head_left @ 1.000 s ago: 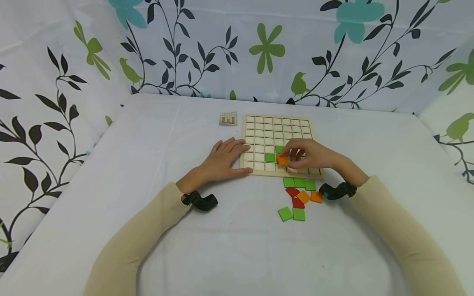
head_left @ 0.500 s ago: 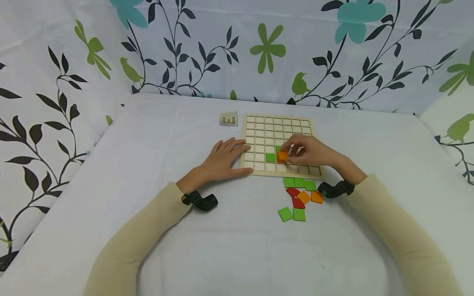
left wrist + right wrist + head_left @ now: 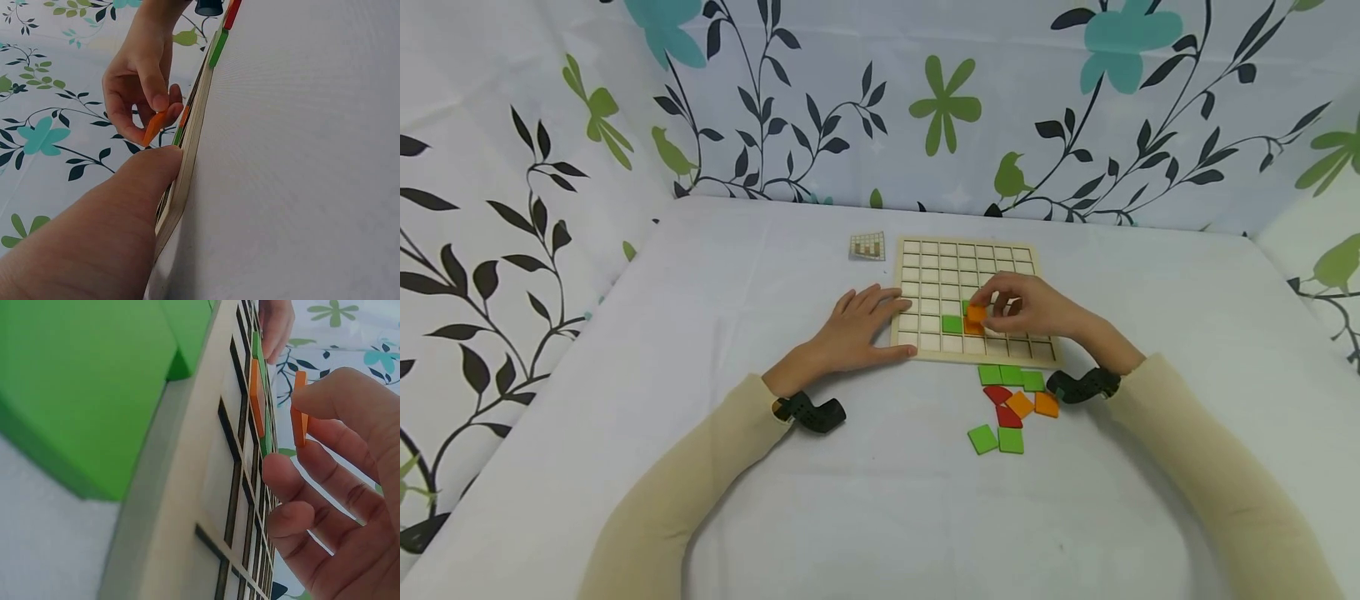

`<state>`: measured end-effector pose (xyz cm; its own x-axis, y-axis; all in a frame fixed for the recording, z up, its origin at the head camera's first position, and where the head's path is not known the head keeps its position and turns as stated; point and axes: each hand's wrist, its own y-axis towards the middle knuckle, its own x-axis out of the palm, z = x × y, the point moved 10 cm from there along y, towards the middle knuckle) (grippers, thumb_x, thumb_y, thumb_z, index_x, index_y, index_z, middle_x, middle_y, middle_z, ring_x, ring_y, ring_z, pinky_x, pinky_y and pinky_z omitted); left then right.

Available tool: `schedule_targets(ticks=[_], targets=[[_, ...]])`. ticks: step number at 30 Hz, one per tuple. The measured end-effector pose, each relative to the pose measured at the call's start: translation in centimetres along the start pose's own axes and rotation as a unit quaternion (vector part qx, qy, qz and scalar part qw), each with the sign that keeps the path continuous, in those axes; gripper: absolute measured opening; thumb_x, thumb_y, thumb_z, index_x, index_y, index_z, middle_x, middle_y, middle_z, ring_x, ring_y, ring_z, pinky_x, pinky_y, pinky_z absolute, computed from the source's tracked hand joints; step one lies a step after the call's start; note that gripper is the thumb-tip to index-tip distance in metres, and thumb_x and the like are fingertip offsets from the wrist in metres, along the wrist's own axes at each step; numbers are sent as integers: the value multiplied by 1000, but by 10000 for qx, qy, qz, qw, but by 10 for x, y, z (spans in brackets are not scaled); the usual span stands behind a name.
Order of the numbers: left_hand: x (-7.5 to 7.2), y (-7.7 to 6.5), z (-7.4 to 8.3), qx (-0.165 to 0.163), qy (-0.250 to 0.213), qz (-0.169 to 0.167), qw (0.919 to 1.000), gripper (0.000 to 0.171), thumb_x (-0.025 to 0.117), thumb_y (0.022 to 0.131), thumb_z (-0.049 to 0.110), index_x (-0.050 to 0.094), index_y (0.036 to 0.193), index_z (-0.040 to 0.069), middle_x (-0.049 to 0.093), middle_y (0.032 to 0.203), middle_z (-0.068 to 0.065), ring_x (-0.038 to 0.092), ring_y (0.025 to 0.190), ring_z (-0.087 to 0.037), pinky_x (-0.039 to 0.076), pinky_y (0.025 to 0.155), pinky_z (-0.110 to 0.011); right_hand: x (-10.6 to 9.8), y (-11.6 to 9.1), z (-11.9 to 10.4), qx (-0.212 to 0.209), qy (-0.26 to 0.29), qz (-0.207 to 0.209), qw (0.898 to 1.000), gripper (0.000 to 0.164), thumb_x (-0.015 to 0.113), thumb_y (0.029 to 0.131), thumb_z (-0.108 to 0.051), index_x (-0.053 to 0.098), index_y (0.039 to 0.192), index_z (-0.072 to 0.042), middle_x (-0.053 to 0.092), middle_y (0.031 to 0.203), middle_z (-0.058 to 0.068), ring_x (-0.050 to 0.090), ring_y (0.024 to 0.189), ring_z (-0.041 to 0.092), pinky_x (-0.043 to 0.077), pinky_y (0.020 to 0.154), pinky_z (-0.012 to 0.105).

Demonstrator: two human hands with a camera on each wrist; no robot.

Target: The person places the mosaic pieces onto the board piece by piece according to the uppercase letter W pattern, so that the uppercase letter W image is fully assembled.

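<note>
Now slightly higher, the right hand [image 3: 1033, 305] pinches an orange tile [image 3: 976, 313] above the gridded board [image 3: 928, 275], whose edge the spread left hand [image 3: 859, 332] touches.

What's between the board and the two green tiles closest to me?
In the head view, three green tiles nearest the board, then two red pieces and two orange pieces.

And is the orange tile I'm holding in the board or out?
Out: the wrist views show your right hand pinching the orange tile clear of the board.
</note>
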<state>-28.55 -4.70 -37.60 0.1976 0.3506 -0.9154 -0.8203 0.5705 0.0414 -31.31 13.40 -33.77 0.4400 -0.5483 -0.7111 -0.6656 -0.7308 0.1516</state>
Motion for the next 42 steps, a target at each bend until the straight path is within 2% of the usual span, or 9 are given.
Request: schedule_targets(ticks=[10, 18, 26, 36, 42], targets=[[0, 0, 0, 40, 0, 107, 9999, 72, 61, 91, 53, 40, 149, 17, 28, 157, -6, 14, 149, -33, 6, 117, -55, -3, 4, 3, -81, -172, 85, 9998, 26, 71, 86, 1, 67, 111, 0, 64, 105, 12, 61, 78, 17, 53, 68, 21], [3, 1, -2, 17, 36, 39, 10000, 73, 60, 91, 54, 38, 150, 19, 27, 158, -5, 13, 149, -32, 5, 118, -54, -5, 6, 6, -115, -226, 117, 9996, 26, 71, 85, 3, 67, 111, 2, 64, 105, 15, 63, 78, 18, 55, 68, 23], [4, 2, -3, 6, 60, 39, 10000, 73, 60, 91, 55, 38, 150, 19, 27, 158, -4, 12, 149, -32, 5, 118, -55, -10, 9, 13, 124, -420, 202, 9988, 26, 72, 85, 0, 68, 110, 2, 65, 108, 16, 65, 81, 22, 56, 75, 30], [1, -1, -2, -13, 107, 31, 9999, 73, 60, 90, 56, 38, 150, 19, 28, 158, -5, 14, 149, -31, 6, 117, -54, -10, 14, 20, 461, -604, 279, 9967, 27, 70, 86, 0, 66, 113, 4, 64, 107, 17, 67, 80, 25, 53, 73, 23], [1, 0, -3, 14, 105, 64, 9999, 73, 61, 90, 56, 39, 150, 19, 28, 158, -5, 14, 149, -31, 6, 117, -54, -10, 18, 24, 568, -598, 318, 9961, 27, 69, 88, -1, 65, 114, 4, 60, 101, 16, 66, 76, 24, 51, 67, 20]])
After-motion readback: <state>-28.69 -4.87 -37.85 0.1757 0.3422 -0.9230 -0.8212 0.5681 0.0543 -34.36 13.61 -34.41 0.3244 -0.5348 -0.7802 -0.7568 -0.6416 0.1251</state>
